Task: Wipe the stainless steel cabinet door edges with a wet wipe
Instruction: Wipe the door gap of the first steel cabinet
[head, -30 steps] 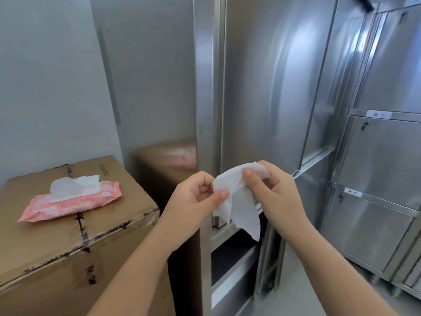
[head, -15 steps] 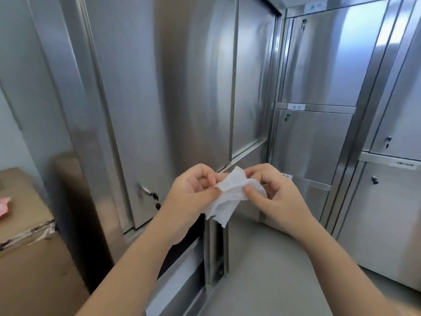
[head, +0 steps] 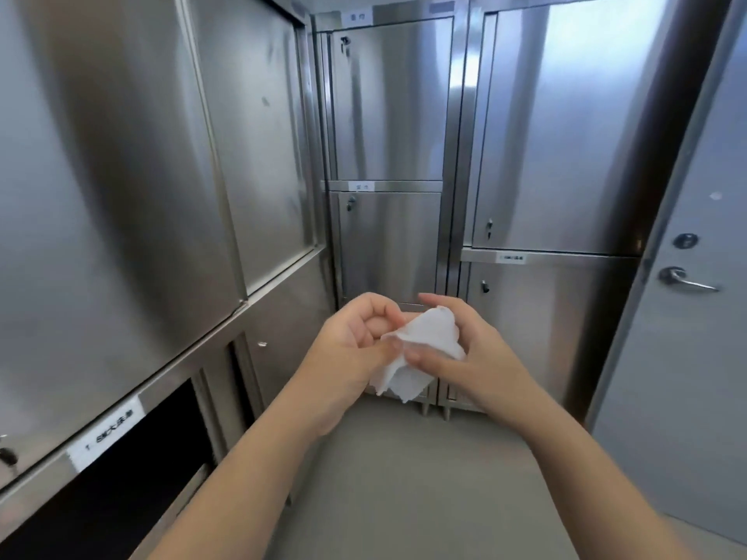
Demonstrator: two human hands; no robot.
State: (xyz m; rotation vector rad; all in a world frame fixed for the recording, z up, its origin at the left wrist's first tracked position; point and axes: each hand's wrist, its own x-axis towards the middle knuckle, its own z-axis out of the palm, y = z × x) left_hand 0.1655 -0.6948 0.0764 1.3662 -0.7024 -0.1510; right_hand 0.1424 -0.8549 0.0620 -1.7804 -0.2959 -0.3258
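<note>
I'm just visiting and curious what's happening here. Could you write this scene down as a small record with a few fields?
Place: narrow room lined with stainless steel cabinets, grey floor
Left hand: pinches one edge of the wet wipe
Right hand: holds the wipe's other side, thumb on top
Wet wipe: white, crumpled, in mid-air, touching no cabinet
Cabinet doors: mostly shut; one dark opening low on the left
Labels: too blurred to read
Right side: grey door with lever handle
Stage: wiping not yet begun

The head-worn wide-angle camera looks forward and down, close to the steel cabinets.
</note>
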